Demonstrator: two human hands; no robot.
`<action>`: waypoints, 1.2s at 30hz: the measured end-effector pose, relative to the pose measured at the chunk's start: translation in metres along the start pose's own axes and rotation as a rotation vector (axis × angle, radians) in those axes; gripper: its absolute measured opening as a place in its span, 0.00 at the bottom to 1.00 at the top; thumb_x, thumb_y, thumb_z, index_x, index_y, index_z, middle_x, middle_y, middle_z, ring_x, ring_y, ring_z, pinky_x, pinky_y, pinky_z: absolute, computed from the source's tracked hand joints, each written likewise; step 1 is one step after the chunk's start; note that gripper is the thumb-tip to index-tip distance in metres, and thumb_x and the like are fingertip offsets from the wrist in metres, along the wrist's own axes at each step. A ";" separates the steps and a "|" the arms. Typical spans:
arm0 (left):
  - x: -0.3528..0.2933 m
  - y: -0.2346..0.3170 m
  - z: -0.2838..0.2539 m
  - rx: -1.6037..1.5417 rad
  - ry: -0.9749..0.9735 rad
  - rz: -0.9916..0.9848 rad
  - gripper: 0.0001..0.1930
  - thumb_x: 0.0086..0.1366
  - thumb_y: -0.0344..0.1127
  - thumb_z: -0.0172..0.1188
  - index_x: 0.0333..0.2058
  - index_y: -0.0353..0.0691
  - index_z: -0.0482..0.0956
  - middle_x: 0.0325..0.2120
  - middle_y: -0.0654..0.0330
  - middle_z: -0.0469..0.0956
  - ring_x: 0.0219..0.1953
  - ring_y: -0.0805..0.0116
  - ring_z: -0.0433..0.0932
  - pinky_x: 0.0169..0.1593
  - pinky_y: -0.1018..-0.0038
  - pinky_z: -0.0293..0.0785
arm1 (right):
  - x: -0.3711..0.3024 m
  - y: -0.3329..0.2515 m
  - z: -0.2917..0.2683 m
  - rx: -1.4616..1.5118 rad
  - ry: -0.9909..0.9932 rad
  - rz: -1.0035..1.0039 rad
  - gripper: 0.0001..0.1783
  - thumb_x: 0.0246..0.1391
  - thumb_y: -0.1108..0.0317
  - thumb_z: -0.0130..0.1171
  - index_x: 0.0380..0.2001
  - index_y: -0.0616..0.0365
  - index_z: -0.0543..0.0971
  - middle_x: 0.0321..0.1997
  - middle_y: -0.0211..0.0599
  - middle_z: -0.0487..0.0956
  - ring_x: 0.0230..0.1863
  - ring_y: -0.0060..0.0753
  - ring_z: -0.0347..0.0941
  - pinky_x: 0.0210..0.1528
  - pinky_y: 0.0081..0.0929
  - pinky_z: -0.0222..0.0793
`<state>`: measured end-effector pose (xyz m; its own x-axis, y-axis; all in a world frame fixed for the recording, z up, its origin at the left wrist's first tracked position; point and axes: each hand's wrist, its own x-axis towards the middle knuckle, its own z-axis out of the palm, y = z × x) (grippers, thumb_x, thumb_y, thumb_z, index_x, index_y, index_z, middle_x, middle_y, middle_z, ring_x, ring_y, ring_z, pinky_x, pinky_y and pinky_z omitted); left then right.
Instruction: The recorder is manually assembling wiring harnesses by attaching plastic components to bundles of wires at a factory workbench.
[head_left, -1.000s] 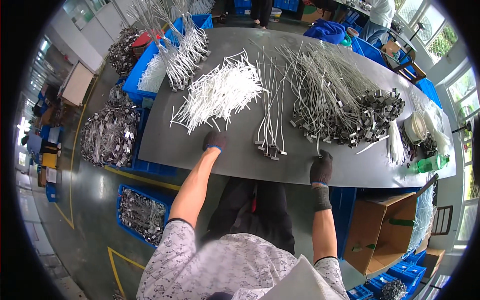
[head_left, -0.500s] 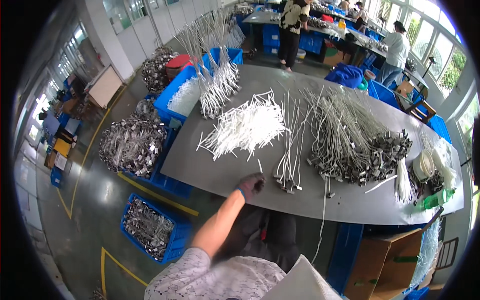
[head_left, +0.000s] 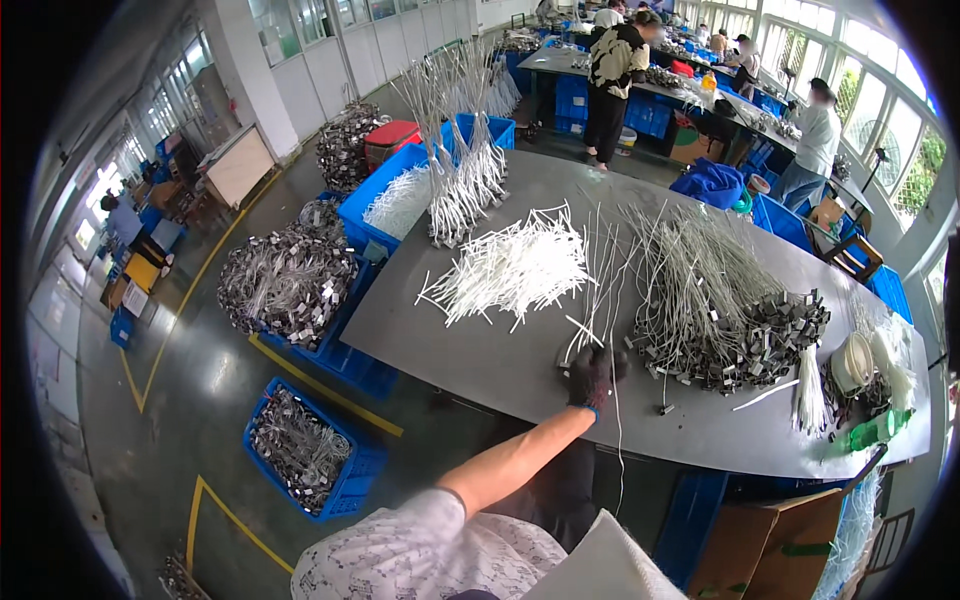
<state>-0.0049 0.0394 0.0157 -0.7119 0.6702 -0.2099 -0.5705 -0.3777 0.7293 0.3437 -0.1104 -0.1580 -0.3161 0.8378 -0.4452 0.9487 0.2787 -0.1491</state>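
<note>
Left hand (head_left: 595, 378), in a dark knit glove, is placed palm-down over the lower ends of a small row of thin pale wires (head_left: 603, 285) near the front edge of the grey metal-topped table (head_left: 440, 350). Fingers partly hidden; cannot be told whether anything is gripped. A short white tube (head_left: 583, 331) is seen slanted across the wires just beyond the fingers. One long pale wire (head_left: 619, 450) is seen passing beside the hand and hung over the table edge. Right hand's state cannot be told.

Wire row is flanked on the left by a loose pile of short white tubes (head_left: 520, 262), on the right by a large heap of grey wires (head_left: 700, 260) with dark, blocky ends bunched toward the front right. A small dark block (head_left: 666, 409) is left lying in front of that heap, apart from it. Farther right, a thin white strip (head_left: 766, 394), a bundle of white strands (head_left: 809, 395), a whitish round spool (head_left: 852, 362) and a green transparent bottle (head_left: 872, 431) are spread along the table.
</note>
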 end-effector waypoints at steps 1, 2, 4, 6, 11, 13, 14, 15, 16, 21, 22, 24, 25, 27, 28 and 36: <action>-0.010 0.020 0.015 0.042 -0.029 0.046 0.09 0.73 0.36 0.56 0.38 0.36 0.73 0.31 0.54 0.83 0.29 0.64 0.85 0.34 0.69 0.84 | -0.012 0.000 -0.024 0.002 -0.027 -0.051 0.11 0.59 0.63 0.54 0.39 0.47 0.85 0.40 0.49 0.84 0.42 0.54 0.82 0.44 0.49 0.78; -0.007 0.028 0.010 0.050 0.010 0.038 0.09 0.73 0.36 0.56 0.38 0.36 0.73 0.31 0.54 0.83 0.29 0.64 0.85 0.34 0.69 0.84 | -0.013 0.002 -0.023 -0.009 -0.063 -0.064 0.11 0.59 0.63 0.54 0.39 0.47 0.85 0.40 0.49 0.84 0.42 0.54 0.82 0.44 0.49 0.78; -0.016 0.037 0.013 0.225 0.003 0.213 0.07 0.74 0.32 0.53 0.37 0.35 0.74 0.30 0.55 0.82 0.30 0.68 0.84 0.37 0.70 0.85 | -0.030 0.007 -0.022 0.009 -0.091 -0.054 0.11 0.59 0.63 0.53 0.38 0.48 0.85 0.39 0.49 0.84 0.43 0.54 0.82 0.44 0.49 0.78; -0.020 0.035 0.009 0.234 -0.045 0.213 0.06 0.74 0.31 0.52 0.38 0.33 0.73 0.30 0.55 0.82 0.30 0.70 0.83 0.37 0.71 0.84 | -0.032 -0.004 -0.032 0.023 -0.105 -0.073 0.12 0.59 0.63 0.53 0.38 0.48 0.85 0.40 0.49 0.84 0.43 0.54 0.82 0.45 0.49 0.78; -0.011 0.023 -0.014 0.450 -0.305 -0.082 0.13 0.73 0.40 0.58 0.34 0.35 0.77 0.26 0.62 0.81 0.28 0.74 0.81 0.35 0.77 0.80 | -0.039 0.000 -0.020 0.034 -0.144 -0.120 0.13 0.59 0.63 0.52 0.40 0.48 0.85 0.39 0.47 0.84 0.44 0.54 0.82 0.46 0.49 0.78; -0.007 0.025 -0.020 0.491 -0.400 -0.150 0.12 0.72 0.39 0.59 0.34 0.35 0.78 0.26 0.61 0.81 0.28 0.74 0.81 0.34 0.76 0.80 | -0.039 0.009 -0.013 -0.020 -0.164 -0.125 0.13 0.59 0.63 0.51 0.41 0.47 0.85 0.39 0.48 0.84 0.43 0.55 0.82 0.45 0.50 0.78; -0.006 0.024 -0.021 0.533 -0.492 -0.220 0.12 0.71 0.39 0.60 0.35 0.35 0.79 0.26 0.60 0.82 0.28 0.75 0.80 0.33 0.76 0.80 | -0.030 0.011 -0.011 -0.019 -0.160 -0.122 0.13 0.59 0.63 0.51 0.41 0.47 0.85 0.39 0.48 0.84 0.43 0.55 0.82 0.45 0.50 0.78; -0.012 0.024 -0.018 0.539 -0.465 -0.193 0.15 0.72 0.42 0.60 0.34 0.35 0.81 0.27 0.62 0.82 0.29 0.77 0.79 0.37 0.78 0.79 | -0.024 0.005 -0.017 0.053 -0.114 -0.162 0.13 0.60 0.63 0.52 0.41 0.49 0.84 0.40 0.49 0.84 0.44 0.56 0.81 0.45 0.49 0.78; -0.012 0.023 -0.014 0.541 -0.472 -0.200 0.15 0.72 0.42 0.60 0.34 0.35 0.81 0.27 0.62 0.82 0.29 0.77 0.79 0.37 0.78 0.79 | -0.014 -0.001 -0.024 0.125 -0.067 -0.200 0.13 0.60 0.62 0.52 0.41 0.50 0.84 0.40 0.49 0.84 0.44 0.58 0.81 0.45 0.49 0.77; -0.034 0.009 -0.014 0.652 -0.467 -0.101 0.16 0.71 0.43 0.61 0.35 0.33 0.82 0.28 0.62 0.82 0.31 0.76 0.81 0.40 0.76 0.80 | 0.030 -0.087 -0.107 0.806 0.389 -0.353 0.13 0.61 0.61 0.59 0.40 0.59 0.82 0.36 0.51 0.84 0.38 0.52 0.82 0.42 0.40 0.75; -0.037 0.002 -0.017 0.642 -0.476 -0.156 0.16 0.71 0.43 0.61 0.33 0.34 0.82 0.27 0.62 0.82 0.32 0.75 0.81 0.42 0.75 0.80 | 0.023 -0.118 -0.150 1.022 0.440 -0.345 0.12 0.60 0.62 0.62 0.40 0.60 0.83 0.34 0.52 0.83 0.35 0.48 0.82 0.40 0.36 0.75; -0.039 0.008 -0.020 0.572 -0.609 -0.236 0.13 0.71 0.41 0.61 0.37 0.35 0.82 0.30 0.61 0.82 0.34 0.72 0.82 0.43 0.73 0.81 | 0.028 -0.138 -0.182 1.035 0.414 -0.316 0.13 0.61 0.63 0.61 0.41 0.61 0.83 0.33 0.46 0.84 0.34 0.35 0.79 0.38 0.32 0.73; -0.033 0.010 -0.022 0.377 -0.517 -0.372 0.13 0.72 0.42 0.59 0.41 0.37 0.81 0.33 0.60 0.83 0.36 0.70 0.83 0.44 0.71 0.82 | 0.027 -0.144 -0.185 1.046 0.387 -0.304 0.13 0.63 0.64 0.60 0.43 0.63 0.83 0.32 0.40 0.84 0.33 0.21 0.77 0.35 0.28 0.71; -0.012 0.030 -0.010 0.040 -0.280 -0.577 0.14 0.74 0.44 0.54 0.48 0.40 0.77 0.39 0.57 0.83 0.39 0.64 0.84 0.44 0.65 0.83 | 0.033 -0.135 -0.159 0.944 0.435 -0.326 0.12 0.62 0.63 0.60 0.39 0.62 0.83 0.30 0.42 0.83 0.30 0.26 0.78 0.33 0.31 0.71; 0.003 0.045 -0.007 -0.044 -0.237 -0.509 0.15 0.75 0.46 0.52 0.48 0.40 0.76 0.38 0.56 0.83 0.39 0.63 0.84 0.43 0.64 0.83 | 0.033 -0.126 -0.145 0.834 0.483 -0.362 0.11 0.62 0.63 0.61 0.35 0.60 0.84 0.27 0.43 0.82 0.27 0.31 0.79 0.31 0.33 0.71; 0.032 0.103 -0.023 0.021 -0.200 0.006 0.14 0.71 0.44 0.58 0.38 0.38 0.81 0.28 0.57 0.82 0.29 0.64 0.82 0.37 0.66 0.81 | -0.009 -0.067 -0.092 0.402 0.504 -0.367 0.09 0.57 0.61 0.65 0.30 0.55 0.82 0.30 0.46 0.81 0.33 0.56 0.79 0.32 0.42 0.74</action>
<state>-0.0960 0.0068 0.0695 -0.6183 0.7825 -0.0733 -0.5567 -0.3702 0.7437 0.2827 -0.0938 -0.0631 -0.4824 0.8646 0.1405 0.6780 0.4701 -0.5651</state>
